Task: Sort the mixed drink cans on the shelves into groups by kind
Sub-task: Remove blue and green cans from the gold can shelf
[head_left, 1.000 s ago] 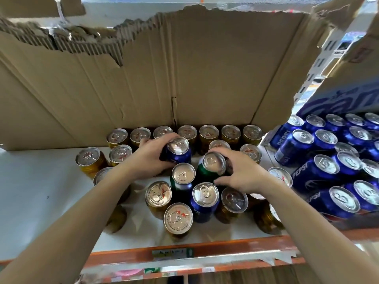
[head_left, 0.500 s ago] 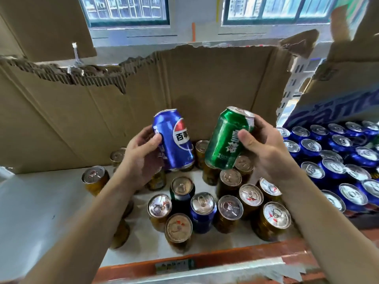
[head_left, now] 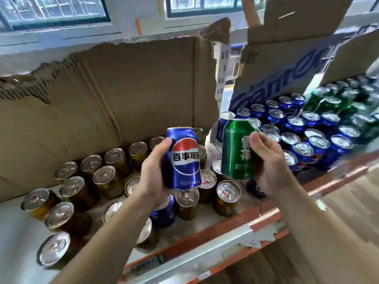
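My left hand (head_left: 152, 177) grips a blue Pepsi can (head_left: 182, 158), held upright in the air above the shelf. My right hand (head_left: 266, 165) grips a green can (head_left: 235, 148), also upright and lifted, just right of the blue one. Below them stand several gold cans (head_left: 106, 179) on the white shelf (head_left: 18, 240). One more blue can (head_left: 164, 214) sits among the gold ones, partly hidden by my left forearm. To the right, a group of blue Pepsi cans (head_left: 295, 124) fills the neighbouring shelf section, with green cans (head_left: 332, 103) behind them.
A torn brown cardboard sheet (head_left: 123, 95) stands behind the gold cans. A printed cardboard box flap (head_left: 287, 68) rises over the blue cans. The shelf has an orange front rail (head_left: 215, 226). A perforated white upright (head_left: 222, 64) divides the two sections.
Both hands lifted their cans off the shelf, then carried them to the right. My view has swung right, so the blue and green groups now show more fully.
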Motion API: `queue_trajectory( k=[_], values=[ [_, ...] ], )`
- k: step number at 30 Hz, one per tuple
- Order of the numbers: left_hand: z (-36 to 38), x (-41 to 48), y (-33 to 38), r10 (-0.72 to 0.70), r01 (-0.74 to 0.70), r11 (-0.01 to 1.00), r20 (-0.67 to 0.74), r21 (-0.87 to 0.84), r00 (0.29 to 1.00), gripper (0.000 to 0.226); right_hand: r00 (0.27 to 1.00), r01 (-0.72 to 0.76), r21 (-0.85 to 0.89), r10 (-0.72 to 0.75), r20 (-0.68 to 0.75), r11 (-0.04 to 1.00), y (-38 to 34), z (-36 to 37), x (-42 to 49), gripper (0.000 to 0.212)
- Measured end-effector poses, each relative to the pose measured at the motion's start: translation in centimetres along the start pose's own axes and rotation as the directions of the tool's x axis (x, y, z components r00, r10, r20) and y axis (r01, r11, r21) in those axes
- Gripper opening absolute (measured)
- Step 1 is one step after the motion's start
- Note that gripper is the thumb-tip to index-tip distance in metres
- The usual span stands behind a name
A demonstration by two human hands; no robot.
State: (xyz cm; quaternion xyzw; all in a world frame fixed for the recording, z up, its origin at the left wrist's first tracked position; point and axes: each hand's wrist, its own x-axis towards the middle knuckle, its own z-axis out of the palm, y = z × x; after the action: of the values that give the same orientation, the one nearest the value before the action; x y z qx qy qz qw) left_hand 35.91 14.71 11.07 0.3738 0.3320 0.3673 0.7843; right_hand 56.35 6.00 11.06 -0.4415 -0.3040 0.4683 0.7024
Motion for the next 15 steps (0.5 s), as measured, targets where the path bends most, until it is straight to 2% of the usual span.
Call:
queue_trajectory(
  k=[4,5,9,11,13,15],
  values=[
    [4.1,0.0,-2.8,-0.037,0.037,0.999,0.007,0.037,0.999,0.044,0.997,-0.075,-0.002,0.075,-0.02,0.997,-1.7,-4.1,-2.7,0.082],
    [5.2,-0.1,-3.5,-0.043,0.042,0.998,0.014,0.043,0.999,0.042,0.996,-0.087,0.011,0.087,-0.026,0.996,-2.0,-5.2,-3.3,0.086],
    [10.0,-0.9,-6.6,-0.073,0.069,0.992,0.03,0.108,0.997,0.048,0.995,-0.089,0.129,0.093,-0.025,0.988,-3.8,-9.7,-6.0,0.088],
    [12.3,-1.2,-8.2,-0.058,0.055,0.988,0.021,0.146,0.998,0.059,0.996,-0.081,0.164,0.088,-0.031,0.983,-4.9,-11.9,-6.9,0.092],
    [14.5,-1.5,-9.8,-0.063,0.063,0.989,0.001,0.135,0.998,0.064,0.994,-0.091,0.121,0.098,-0.049,0.988,-5.9,-14.1,-7.8,0.096],
    [16.6,-1.8,-11.3,-0.046,0.046,0.995,-0.003,0.093,0.999,0.054,0.99,-0.112,0.058,0.116,-0.075,0.992,-6.7,-16.2,-8.5,0.099]
  ],
)
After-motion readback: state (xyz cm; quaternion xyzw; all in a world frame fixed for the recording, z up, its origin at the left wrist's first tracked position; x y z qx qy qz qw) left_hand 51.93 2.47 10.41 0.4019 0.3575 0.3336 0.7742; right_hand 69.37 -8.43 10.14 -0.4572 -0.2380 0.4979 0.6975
